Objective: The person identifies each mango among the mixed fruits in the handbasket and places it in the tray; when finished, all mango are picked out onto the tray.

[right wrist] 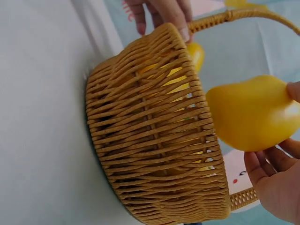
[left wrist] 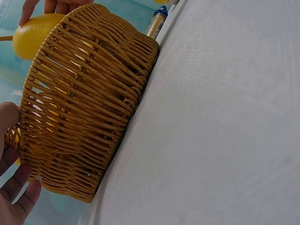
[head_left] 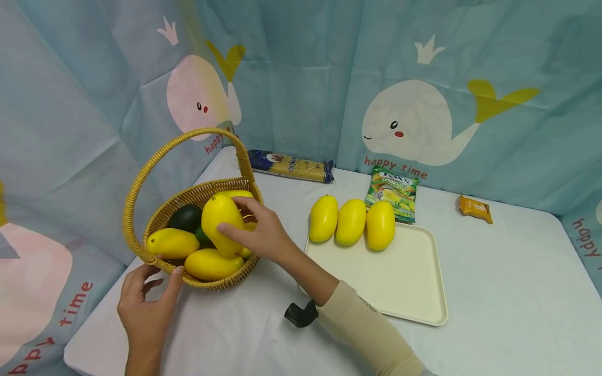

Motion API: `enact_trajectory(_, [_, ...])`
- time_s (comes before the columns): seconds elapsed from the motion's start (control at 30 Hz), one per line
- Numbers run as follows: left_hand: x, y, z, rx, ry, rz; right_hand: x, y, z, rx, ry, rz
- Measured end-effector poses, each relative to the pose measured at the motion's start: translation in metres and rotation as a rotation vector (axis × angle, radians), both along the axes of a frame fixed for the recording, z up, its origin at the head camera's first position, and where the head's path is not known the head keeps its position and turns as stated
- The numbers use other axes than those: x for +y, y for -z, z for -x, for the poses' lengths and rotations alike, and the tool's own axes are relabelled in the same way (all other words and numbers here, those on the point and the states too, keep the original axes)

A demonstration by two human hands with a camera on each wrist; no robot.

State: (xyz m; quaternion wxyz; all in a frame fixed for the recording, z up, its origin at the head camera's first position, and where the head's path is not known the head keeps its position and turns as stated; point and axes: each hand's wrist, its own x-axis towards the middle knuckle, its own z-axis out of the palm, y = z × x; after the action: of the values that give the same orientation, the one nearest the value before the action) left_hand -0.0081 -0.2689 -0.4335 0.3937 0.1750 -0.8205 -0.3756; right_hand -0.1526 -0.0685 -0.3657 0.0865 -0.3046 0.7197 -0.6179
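Observation:
My right hand [head_left: 261, 230] holds a yellow mango [head_left: 221, 219] over the wicker basket [head_left: 221, 284], thumb on one side and fingers on the other. In the right wrist view this mango [right wrist: 258, 112] is above the basket's rim. My left hand [head_left: 148, 303] grips the near left rim of the basket by the foot of its arched handle [head_left: 134, 209]. Inside lie more mangoes [head_left: 213, 265] and a dark green fruit [head_left: 185, 218], partly hidden by the held mango. Three mangoes [head_left: 350, 222] rest in a row at the back left of a cream tray [head_left: 376, 292].
Behind the tray lies a green candy bag [head_left: 392, 193]. A long pasta packet [head_left: 291, 166] is behind the basket, and a small orange packet [head_left: 475, 209] sits far right. Under the right forearm a black curved object [head_left: 301, 314] shows. Whale-print curtains [head_left: 301, 78] enclose the white table.

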Motion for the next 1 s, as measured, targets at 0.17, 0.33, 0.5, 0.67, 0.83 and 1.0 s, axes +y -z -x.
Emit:
enact_trajectory(0.17, [0.000, -0.001, 0.000, -0.001, 0.002, 0.000, 0.005, -0.001, -0.001, -0.025, 0.019, 0.047])
enact_trajectory(0.33, [0.001, -0.002, 0.000, -0.013, -0.013, 0.002, 0.011, -0.004, -0.003, -0.025, 0.025, 0.049])
enact_trajectory(0.5, [0.001, -0.002, 0.000, -0.020, -0.022, 0.003, 0.022, -0.007, -0.005, 0.007, 0.066, 0.045])
enact_trajectory(0.67, [0.001, -0.001, 0.000, -0.019, -0.022, 0.006, 0.035, -0.006, -0.004, 0.022, 0.137, 0.056])
enact_trajectory(0.83, [0.001, -0.001, 0.000, -0.014, -0.021, 0.007, 0.049, -0.005, -0.002, -0.003, 0.200, 0.073])
enact_trajectory(1.0, [0.001, -0.001, 0.000, -0.013, -0.018, 0.010, 0.063, -0.004, -0.002, -0.023, 0.267, 0.075])
